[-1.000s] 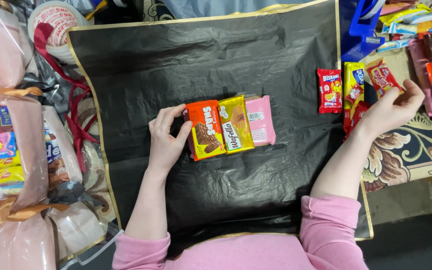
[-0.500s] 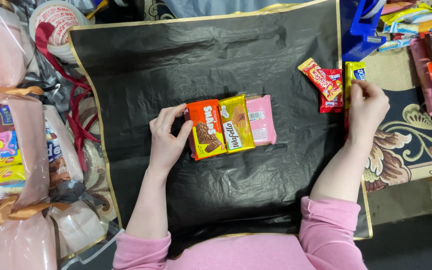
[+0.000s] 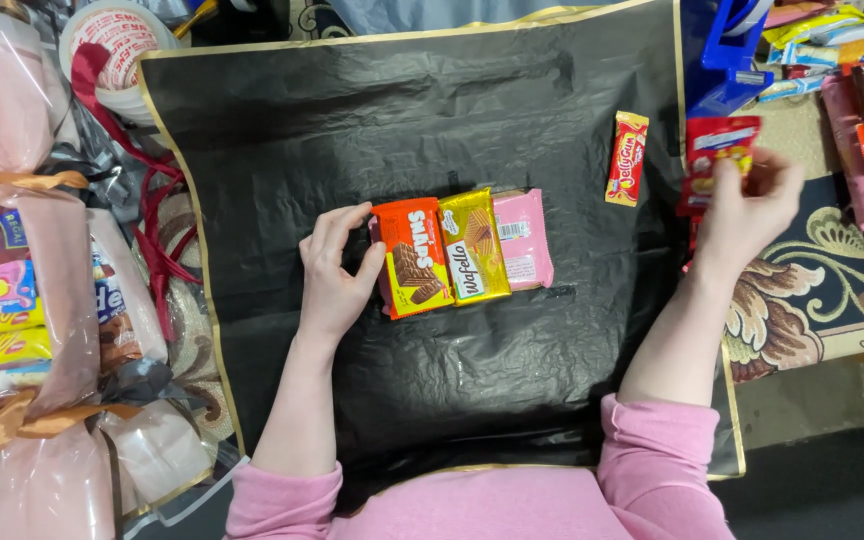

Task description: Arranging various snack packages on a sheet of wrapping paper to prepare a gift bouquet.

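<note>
Centrally, on the black wrapping sheet (image 3: 282, 130), 3 snack packs are laid side by side: an orange wafer pack (image 3: 412, 257), a gold wafer pack (image 3: 474, 247) and a pink pack (image 3: 524, 238). The orange pack's edge is touched by the left hand (image 3: 334, 272), fingers loosely curled. At 2 o'clock, a red snack packet (image 3: 720, 142) is pinched in the right hand (image 3: 747, 212). At 1 o'clock, a red-and-yellow candy bar (image 3: 628, 158) is laid alone.

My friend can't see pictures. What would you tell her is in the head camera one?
Seen from above, a person's left hand rests against an orange snack pack lying beside a gold pack and a pink pack on a black sheet. The right hand holds a red packet at the sheet's edge, near a small red-and-yellow packet.
</note>
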